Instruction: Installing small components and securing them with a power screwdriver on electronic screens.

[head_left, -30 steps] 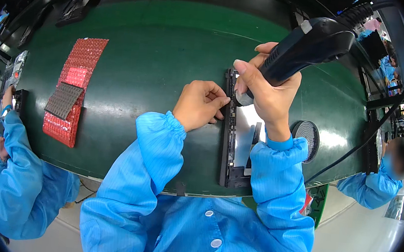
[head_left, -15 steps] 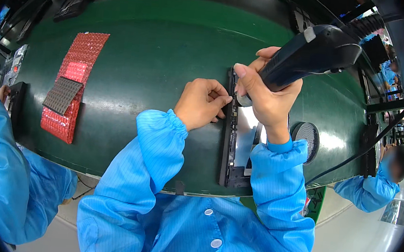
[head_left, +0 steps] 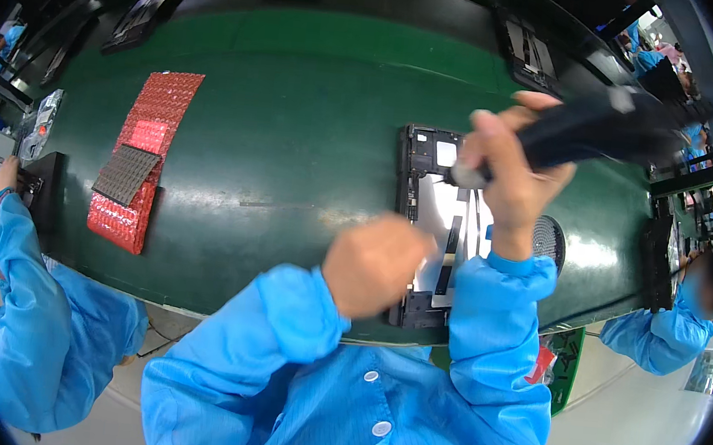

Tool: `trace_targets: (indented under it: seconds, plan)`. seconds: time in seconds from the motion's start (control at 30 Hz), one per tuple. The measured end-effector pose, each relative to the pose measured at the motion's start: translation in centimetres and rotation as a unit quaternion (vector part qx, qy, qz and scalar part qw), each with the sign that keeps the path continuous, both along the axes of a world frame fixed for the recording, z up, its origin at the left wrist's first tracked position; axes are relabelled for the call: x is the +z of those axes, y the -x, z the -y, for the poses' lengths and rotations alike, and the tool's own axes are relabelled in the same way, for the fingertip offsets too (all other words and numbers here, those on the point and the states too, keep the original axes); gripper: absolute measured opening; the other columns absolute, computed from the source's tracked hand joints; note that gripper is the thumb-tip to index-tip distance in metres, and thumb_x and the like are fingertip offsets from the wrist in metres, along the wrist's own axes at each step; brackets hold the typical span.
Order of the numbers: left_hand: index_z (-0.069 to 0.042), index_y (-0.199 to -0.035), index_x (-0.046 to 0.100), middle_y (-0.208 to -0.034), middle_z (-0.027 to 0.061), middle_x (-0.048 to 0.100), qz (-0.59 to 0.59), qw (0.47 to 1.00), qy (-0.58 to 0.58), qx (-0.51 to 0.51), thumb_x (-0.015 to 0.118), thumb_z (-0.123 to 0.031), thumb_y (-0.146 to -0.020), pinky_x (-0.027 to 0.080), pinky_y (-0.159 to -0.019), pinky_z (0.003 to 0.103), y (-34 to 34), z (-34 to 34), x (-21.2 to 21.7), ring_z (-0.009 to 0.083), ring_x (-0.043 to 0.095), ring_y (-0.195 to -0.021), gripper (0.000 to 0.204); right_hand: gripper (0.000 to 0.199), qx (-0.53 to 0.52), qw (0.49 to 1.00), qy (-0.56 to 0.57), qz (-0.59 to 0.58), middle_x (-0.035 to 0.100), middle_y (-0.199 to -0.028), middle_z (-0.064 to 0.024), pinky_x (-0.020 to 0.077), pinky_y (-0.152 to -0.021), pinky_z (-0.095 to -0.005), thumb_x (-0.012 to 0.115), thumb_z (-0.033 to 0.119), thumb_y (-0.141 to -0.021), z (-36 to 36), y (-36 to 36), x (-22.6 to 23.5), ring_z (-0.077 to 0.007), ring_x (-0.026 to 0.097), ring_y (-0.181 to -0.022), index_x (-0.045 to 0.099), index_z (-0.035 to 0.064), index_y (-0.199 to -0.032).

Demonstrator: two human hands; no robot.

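Your open device frame (head_left: pixel 429 197) lies flat on the green belt (head_left: pixel 298 114), long side running away from you, just right of centre at about three o'clock from the middle of the picture. Its black border shows small parts along the left rail, with a pale shiny panel inside. Right over its upper end, your right hand (head_left: pixel 511 182) is wrapped tight around the black electric screwdriver (head_left: pixel 593 129), whose body angles up toward one o'clock while the tip points down at the frame's top portion; whether the tip touches, you cannot tell from here. Your left hand (head_left: pixel 372 263) sits at seven o'clock from the frame, curled into a loose fist, blurred, at the frame's lower left edge; whether it holds anything is impossible to tell.

Just right of the frame, at four o'clock from your right wrist, a round dark mesh dish (head_left: pixel 548 241) sits on the belt, partly behind your blue sleeve.

Farther out at nine o'clock, well apart, a red bubble-wrap sheet (head_left: pixel 152 138) lies on the belt with a grey gridded tray (head_left: pixel 125 174) resting on its lower half. At the far left edge a co-worker's hand (head_left: pixel 7 176) rests by a black fixture. At four o'clock, beyond the belt's end, another person in a blue sleeve (head_left: pixel 654 337) is at work.
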State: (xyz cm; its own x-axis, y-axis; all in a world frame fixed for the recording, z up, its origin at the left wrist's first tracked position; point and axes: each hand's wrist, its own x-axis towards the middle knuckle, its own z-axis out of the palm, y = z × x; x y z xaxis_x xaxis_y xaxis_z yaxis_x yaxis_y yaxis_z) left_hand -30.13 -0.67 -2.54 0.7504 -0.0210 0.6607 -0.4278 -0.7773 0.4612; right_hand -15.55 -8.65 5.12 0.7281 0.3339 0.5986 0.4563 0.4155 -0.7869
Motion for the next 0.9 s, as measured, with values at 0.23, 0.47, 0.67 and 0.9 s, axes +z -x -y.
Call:
trace_targets:
  seconds: [0.23,0.47,0.67,0.9]
  plan:
    - [0.000,-0.098,0.065,-0.103,0.0137,0.066,-0.021,0.989,-0.138,-0.051,0.072,-0.016,-0.073,0.047,-0.094,0.043,2.1,3.5,-1.2,0.0270,0.062,-0.105,0.030,0.036,-0.110,0.993,-0.038,-0.004,0.059,-0.064,-0.0069,0.0467,-0.051,-0.0263,0.068,-0.006,-0.078,6.1,-2.5,0.0,-0.0135,0.057,-0.050,0.050,-0.0033,-0.109]
    - [-0.004,-0.100,0.059,-0.106,0.0162,0.059,-0.111,0.979,-0.151,0.085,0.068,-0.014,-0.076,0.048,-0.087,0.041,-10.4,-5.8,-0.1,0.0361,0.057,-0.099,0.028,0.035,-0.112,0.992,-0.003,-0.064,0.057,-0.063,-0.0034,0.0418,-0.044,-0.0224,0.070,-0.007,-0.076,7.7,-1.8,-3.4,-0.0095,0.055,-0.049,0.051,-0.0016,-0.104]
    - [-0.007,-0.106,0.061,-0.113,0.0103,0.057,-0.229,0.856,-0.267,0.380,0.068,-0.012,-0.073,0.051,-0.089,0.040,-16.4,-14.4,-0.1,0.0302,0.052,-0.116,0.034,0.033,-0.042,0.993,0.048,-0.095,0.059,-0.063,-0.0019,0.0414,-0.045,-0.0216,0.070,-0.006,-0.076,7.5,-1.2,-4.3,-0.0079,0.055,-0.050,0.053,-0.0023,-0.104]
    - [-0.007,-0.112,0.065,-0.108,0.0156,0.065,-0.350,0.884,-0.229,0.211,0.069,-0.018,-0.071,0.049,-0.089,0.042,-7.5,-14.6,7.2,0.0339,0.060,-0.102,0.042,0.035,-0.063,0.992,0.044,-0.102,0.057,-0.064,0.0009,0.0408,-0.048,-0.0204,0.073,-0.005,-0.075,7.4,-1.5,-3.8,-0.0052,0.052,-0.053,0.056,-0.0026,-0.105]
